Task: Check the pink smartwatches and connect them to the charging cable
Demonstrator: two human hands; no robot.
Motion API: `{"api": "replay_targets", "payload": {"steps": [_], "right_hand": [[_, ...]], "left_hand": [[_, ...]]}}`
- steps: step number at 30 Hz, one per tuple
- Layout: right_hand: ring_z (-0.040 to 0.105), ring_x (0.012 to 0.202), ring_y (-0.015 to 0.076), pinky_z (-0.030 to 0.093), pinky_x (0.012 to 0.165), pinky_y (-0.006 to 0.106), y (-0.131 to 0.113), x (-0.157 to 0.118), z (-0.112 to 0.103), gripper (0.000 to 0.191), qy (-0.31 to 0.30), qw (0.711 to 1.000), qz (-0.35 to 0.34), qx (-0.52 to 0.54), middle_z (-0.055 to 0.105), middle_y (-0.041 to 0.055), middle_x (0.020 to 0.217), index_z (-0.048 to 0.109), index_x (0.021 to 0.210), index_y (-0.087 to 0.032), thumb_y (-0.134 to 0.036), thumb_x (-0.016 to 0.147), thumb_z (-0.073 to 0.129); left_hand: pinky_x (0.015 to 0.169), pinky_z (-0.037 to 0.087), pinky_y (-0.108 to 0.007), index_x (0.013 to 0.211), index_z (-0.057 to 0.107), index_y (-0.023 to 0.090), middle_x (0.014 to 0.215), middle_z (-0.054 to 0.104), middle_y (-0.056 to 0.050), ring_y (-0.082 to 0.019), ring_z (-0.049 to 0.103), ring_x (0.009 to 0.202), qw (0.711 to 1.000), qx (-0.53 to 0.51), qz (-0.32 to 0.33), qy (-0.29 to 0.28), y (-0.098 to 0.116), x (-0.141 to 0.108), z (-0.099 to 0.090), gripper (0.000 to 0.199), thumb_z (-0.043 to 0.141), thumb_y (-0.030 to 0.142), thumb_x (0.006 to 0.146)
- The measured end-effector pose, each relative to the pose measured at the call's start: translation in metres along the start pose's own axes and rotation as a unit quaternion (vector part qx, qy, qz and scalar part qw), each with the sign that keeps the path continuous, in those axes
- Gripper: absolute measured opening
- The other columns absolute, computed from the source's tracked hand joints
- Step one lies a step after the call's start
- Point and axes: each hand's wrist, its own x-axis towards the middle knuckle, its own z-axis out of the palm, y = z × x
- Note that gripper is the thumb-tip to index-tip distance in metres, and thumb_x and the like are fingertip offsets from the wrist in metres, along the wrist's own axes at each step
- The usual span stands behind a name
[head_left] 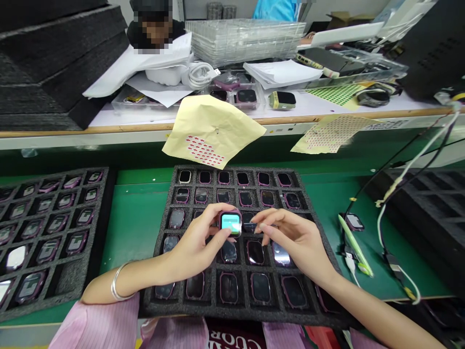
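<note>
My left hand grips a smartwatch body without a strap, its screen lit blue-green, with my thumb at the lower edge of the glass. Just to the right, my right hand is closed in a loose pinch, thumb and fingertips near each other; whatever they may hold is too small to make out. Below both hands lies a black foam tray whose compartments hold several dark-screened watch bodies, many with purple frames. My hands and forearms hide some of the compartments.
To the left, another foam tray holds several watches. A green pen-like tool, cables and a watch lie at right. Yellow sticker sheets hang from the shelf edge. A person is behind the shelf.
</note>
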Motion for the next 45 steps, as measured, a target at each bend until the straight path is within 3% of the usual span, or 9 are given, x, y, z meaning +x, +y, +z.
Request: {"api": "replay_targets", "payload": {"steps": [8,19,25,38,45], "right_hand": [[0.061,0.074,0.0162,0.053,0.057,0.023,-0.0004,-0.0001,-0.0006,0.006,0.002,1.0,0.0,-0.002,0.064,0.0084,0.094,0.066,0.081,-0.018,-0.02,0.087,0.067],[0.061,0.071,0.0154,0.053,0.056,0.022,-0.0027,-0.0004,0.0001,0.006,0.008,1.0,0.002,-0.01,0.065,0.008,0.092,0.066,0.08,-0.018,-0.02,0.086,0.068],[0.061,0.07,0.0154,0.054,0.056,0.023,-0.0025,-0.0005,0.0005,0.006,0.008,1.0,0.005,-0.012,0.065,0.0083,0.093,0.066,0.081,-0.018,-0.02,0.086,0.068],[0.062,0.067,0.0162,0.054,0.054,0.024,-0.0028,-0.002,0.0014,0.013,0.027,0.999,0.012,-0.03,0.065,0.0086,0.09,0.066,0.078,-0.017,-0.027,0.084,0.071],[0.061,0.067,0.0163,0.054,0.054,0.025,-0.002,-0.0024,0.0018,0.012,0.026,0.999,0.016,-0.032,0.065,0.0085,0.091,0.066,0.077,-0.018,-0.026,0.084,0.07]], "left_hand": [[0.092,0.051,-0.03,0.125,0.042,0.031,0.124,0.047,-0.002,-0.017,0.051,0.108,0.999,0.031,0.018,-0.006,0.0032,-0.0013,-0.0017,0.049,0.054,0.005,0.085],[0.081,0.055,-0.025,0.121,0.045,0.03,0.117,0.049,-0.002,-0.014,0.053,0.098,0.999,0.035,0.022,0.013,0.0017,-0.0003,-0.002,0.035,0.052,0.014,0.09],[0.091,0.049,-0.025,0.123,0.043,0.03,0.12,0.049,-0.002,-0.016,0.051,0.109,0.998,0.058,0.028,0.008,0.0058,-0.0013,-0.0026,0.054,0.056,0.0,0.08],[0.08,0.054,-0.026,0.121,0.044,0.028,0.116,0.052,-0.003,-0.018,0.055,0.102,0.999,0.046,0.008,0.023,0.0035,-0.0023,-0.0006,0.052,0.067,0.011,0.077],[0.087,0.051,-0.027,0.122,0.044,0.029,0.117,0.052,-0.003,-0.018,0.054,0.107,0.998,0.056,0.009,0.031,0.0022,-0.0029,-0.0011,0.05,0.065,0.011,0.08]]}}
